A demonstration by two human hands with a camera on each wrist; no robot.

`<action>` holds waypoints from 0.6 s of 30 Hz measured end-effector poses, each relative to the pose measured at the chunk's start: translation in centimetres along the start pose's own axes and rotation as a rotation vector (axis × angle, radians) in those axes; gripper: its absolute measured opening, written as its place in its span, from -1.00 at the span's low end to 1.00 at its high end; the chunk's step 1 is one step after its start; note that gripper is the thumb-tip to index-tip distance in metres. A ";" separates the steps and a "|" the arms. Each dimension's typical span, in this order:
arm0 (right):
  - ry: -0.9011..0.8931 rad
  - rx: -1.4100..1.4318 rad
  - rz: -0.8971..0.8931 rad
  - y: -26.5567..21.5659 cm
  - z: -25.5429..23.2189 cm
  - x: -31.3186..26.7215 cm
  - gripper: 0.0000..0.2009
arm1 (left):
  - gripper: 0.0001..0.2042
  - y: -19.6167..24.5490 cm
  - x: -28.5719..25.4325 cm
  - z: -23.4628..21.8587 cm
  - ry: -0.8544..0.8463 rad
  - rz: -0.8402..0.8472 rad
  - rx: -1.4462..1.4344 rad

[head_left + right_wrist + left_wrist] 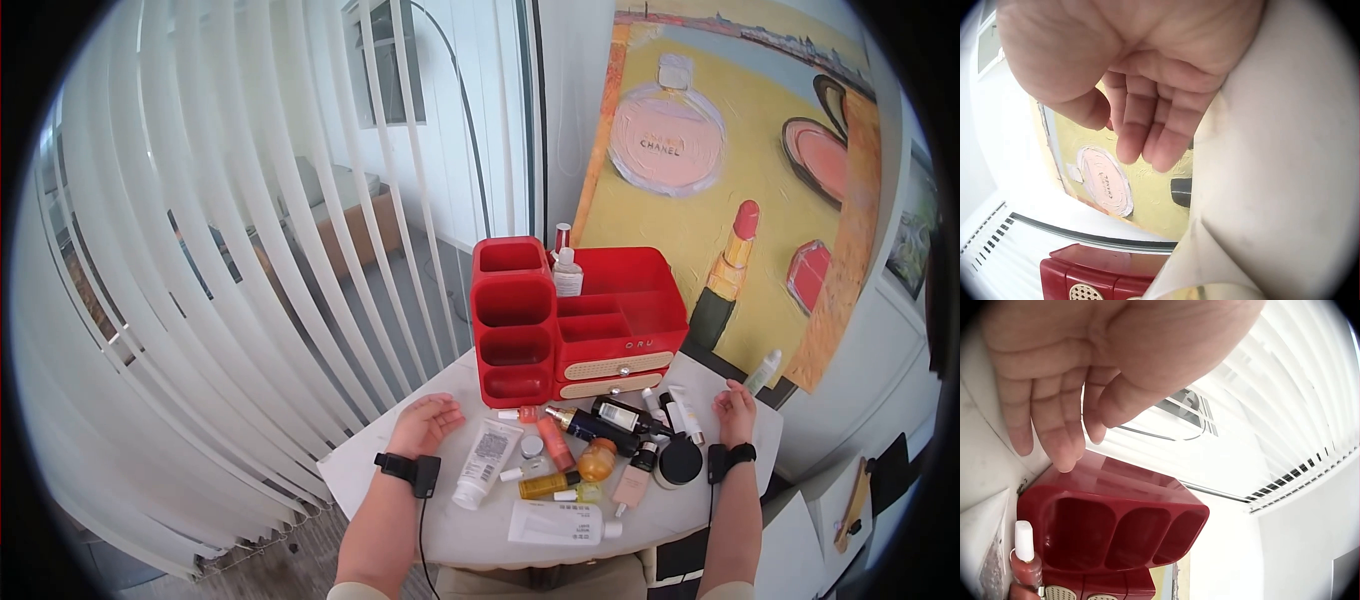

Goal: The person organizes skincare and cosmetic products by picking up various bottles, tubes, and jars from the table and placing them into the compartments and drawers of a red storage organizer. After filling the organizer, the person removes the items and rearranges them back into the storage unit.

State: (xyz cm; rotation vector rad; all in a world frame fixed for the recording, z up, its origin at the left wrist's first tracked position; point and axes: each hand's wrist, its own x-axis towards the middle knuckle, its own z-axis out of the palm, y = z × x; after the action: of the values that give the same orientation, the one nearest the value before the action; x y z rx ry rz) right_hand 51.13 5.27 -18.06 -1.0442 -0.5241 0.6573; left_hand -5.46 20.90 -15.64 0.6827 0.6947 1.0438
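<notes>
My left hand (427, 424) rests at the table's left side, fingers loosely curled and holding nothing. Nearest to it lies a white squeeze tube (487, 465). In the left wrist view the fingers hang above a red cosmetics organizer (1135, 475), beside a white-capped coral bottle (1024, 550). My right hand (736, 412) is at the right side, also empty, its fingers slightly bent. A white tube (687, 415) lies just left of it, and a small clear bottle (765, 370) stands beyond its fingertips. The right wrist view shows the bare palm and fingers (1138, 128).
Between the hands lie several cosmetics: a black round jar (680, 462), an amber jar (597, 460), a beige bottle (632, 487) and another white tube (555, 523). The organizer's upper tray holds a clear bottle (568, 280). Behind leans a painting (670, 225); blinds (250, 250) hang left.
</notes>
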 end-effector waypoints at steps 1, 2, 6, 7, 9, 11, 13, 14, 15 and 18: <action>-0.003 -0.002 0.003 0.0 -0.1 0.0 -0.82 | -0.82 0.0 0.0 0.0 0.004 0.006 -0.001; -0.002 -0.005 0.003 0.2 -0.3 0.1 -0.82 | -0.82 0.0 -0.1 0.1 0.008 0.013 -0.003; -0.045 0.012 -0.010 0.6 -0.9 0.7 -0.82 | -0.82 0.0 0.1 0.1 0.037 -0.005 -0.018; -0.052 0.015 -0.007 0.7 -1.0 0.7 -0.82 | -0.82 -0.1 0.1 0.0 0.040 -0.002 -0.021; -0.031 0.014 0.000 0.2 -0.3 0.2 -0.81 | -0.81 -0.2 0.1 0.0 0.041 -0.001 -0.022; -0.004 0.014 0.005 -0.1 -0.2 -0.1 -0.81 | -0.82 -0.2 0.2 0.0 0.051 0.005 0.001; 0.001 0.010 0.007 0.0 -0.2 0.0 -0.81 | -0.82 -0.1 0.2 0.0 0.040 0.006 0.003; 0.004 0.009 0.008 0.0 -0.2 -0.1 -0.81 | -0.82 -0.2 0.1 0.0 0.033 0.009 0.005; -0.004 0.017 0.005 -0.1 -0.1 -0.1 -0.81 | -0.82 -0.2 0.1 0.0 0.032 0.008 0.005; -0.025 0.027 -0.003 0.2 -0.4 0.1 -0.82 | -0.82 -0.2 0.0 0.1 0.050 0.013 0.005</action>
State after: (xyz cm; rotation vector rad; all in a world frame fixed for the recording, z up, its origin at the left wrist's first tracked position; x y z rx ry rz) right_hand 51.43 5.20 -18.36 -1.0110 -0.5370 0.6732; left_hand -5.25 20.79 -15.72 0.6688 0.7369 1.0745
